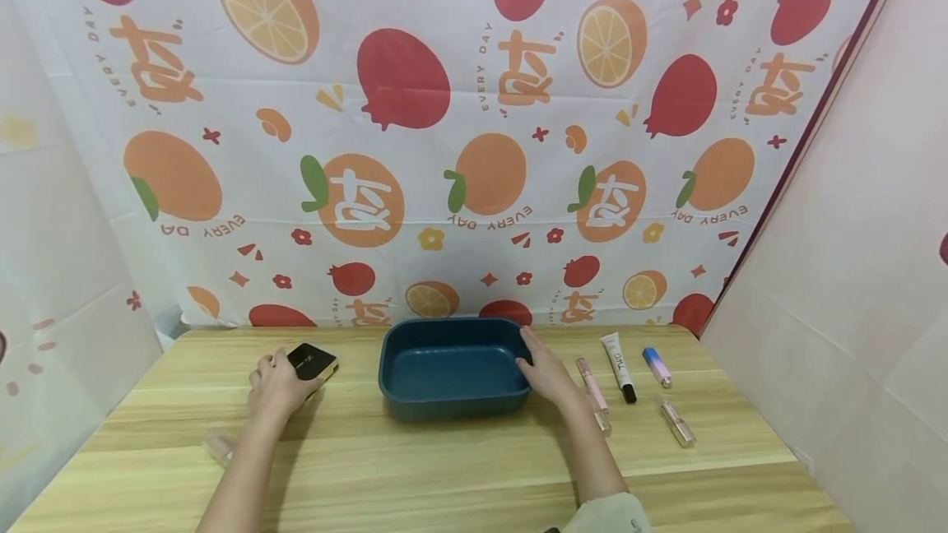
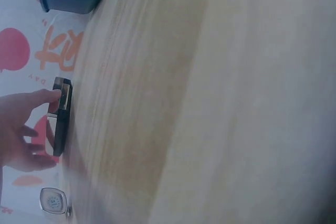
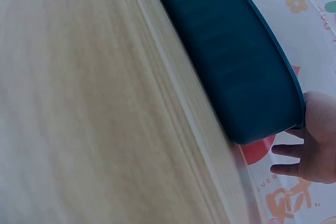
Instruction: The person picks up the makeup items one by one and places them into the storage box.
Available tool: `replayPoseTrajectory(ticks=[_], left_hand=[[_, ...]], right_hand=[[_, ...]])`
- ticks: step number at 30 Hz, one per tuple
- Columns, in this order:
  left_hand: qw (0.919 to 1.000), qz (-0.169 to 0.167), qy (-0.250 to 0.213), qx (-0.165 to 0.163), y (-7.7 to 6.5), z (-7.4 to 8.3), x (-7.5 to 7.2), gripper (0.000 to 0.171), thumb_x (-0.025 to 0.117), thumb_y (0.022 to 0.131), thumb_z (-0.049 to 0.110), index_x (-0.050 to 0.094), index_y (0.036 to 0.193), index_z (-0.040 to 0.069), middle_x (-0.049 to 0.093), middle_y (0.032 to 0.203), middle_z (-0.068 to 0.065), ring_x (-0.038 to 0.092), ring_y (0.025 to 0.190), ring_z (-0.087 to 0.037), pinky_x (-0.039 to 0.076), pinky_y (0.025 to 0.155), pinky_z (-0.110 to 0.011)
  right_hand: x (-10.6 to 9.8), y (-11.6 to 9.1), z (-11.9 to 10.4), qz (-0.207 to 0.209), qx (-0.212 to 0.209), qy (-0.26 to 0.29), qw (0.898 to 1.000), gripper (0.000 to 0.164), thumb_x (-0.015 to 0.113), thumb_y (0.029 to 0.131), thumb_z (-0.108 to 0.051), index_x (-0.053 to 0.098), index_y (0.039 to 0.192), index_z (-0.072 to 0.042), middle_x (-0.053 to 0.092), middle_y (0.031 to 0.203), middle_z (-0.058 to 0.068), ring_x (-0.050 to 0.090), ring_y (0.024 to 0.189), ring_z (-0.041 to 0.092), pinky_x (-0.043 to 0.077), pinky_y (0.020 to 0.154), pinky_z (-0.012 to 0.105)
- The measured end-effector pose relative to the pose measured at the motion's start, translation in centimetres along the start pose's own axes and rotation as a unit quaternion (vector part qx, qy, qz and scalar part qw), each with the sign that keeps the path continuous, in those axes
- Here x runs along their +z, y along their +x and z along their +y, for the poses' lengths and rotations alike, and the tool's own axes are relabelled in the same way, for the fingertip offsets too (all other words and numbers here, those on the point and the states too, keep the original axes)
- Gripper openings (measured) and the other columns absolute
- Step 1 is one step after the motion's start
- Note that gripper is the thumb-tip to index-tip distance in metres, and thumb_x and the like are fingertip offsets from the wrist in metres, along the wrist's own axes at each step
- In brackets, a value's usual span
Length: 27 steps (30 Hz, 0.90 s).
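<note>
My left hand (image 1: 277,385) is on a flat, square black compact (image 1: 311,361) with a gold edge, left of the basin. In the left wrist view, the thumb lies on one face of the compact (image 2: 62,116) with the other fingers behind it. My right hand (image 1: 550,370) holds the right wall of a dark teal rectangular basin (image 1: 455,408), its thumb at the inner side. From the right wrist, the fingers (image 3: 286,150) show spread outside the basin's end. The basin stands on the table and its visible inside floor is bare.
Right of the basin lie a pink lip gloss tube (image 1: 591,385), a white squeeze tube (image 1: 615,359) with black cap, a blue-and-pink tube (image 1: 657,367) and a clear-pink tube (image 1: 677,424). A clear tube (image 1: 219,446) lies beside my left forearm. A fruit-printed cloth (image 1: 474,270) hangs behind.
</note>
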<state>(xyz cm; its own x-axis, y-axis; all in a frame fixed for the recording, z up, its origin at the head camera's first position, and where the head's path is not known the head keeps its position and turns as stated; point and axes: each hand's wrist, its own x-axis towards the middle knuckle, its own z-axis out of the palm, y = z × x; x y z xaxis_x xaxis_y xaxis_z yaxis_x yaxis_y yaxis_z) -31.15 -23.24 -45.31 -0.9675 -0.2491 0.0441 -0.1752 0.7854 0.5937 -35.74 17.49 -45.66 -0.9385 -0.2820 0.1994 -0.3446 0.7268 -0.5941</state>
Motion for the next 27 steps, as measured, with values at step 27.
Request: replayPoseTrajectory(ticks=[27], left_hand=[[0.9997,0.026,0.0,0.0,0.4,-0.6,1.2,0.079,0.068,0.074,0.019,0.021,0.119,-0.026,0.024,0.11,-0.043,0.026,0.101,-0.055,0.038,0.074,-0.06]], right_hand=[[-0.1,-0.1,-0.3,-0.003,0.013,0.0,1.0,0.054,0.047,0.096,-0.014,0.025,0.144,-0.003,0.021,0.149,0.014,0.021,0.133,0.033,0.022,0.105,0.05]])
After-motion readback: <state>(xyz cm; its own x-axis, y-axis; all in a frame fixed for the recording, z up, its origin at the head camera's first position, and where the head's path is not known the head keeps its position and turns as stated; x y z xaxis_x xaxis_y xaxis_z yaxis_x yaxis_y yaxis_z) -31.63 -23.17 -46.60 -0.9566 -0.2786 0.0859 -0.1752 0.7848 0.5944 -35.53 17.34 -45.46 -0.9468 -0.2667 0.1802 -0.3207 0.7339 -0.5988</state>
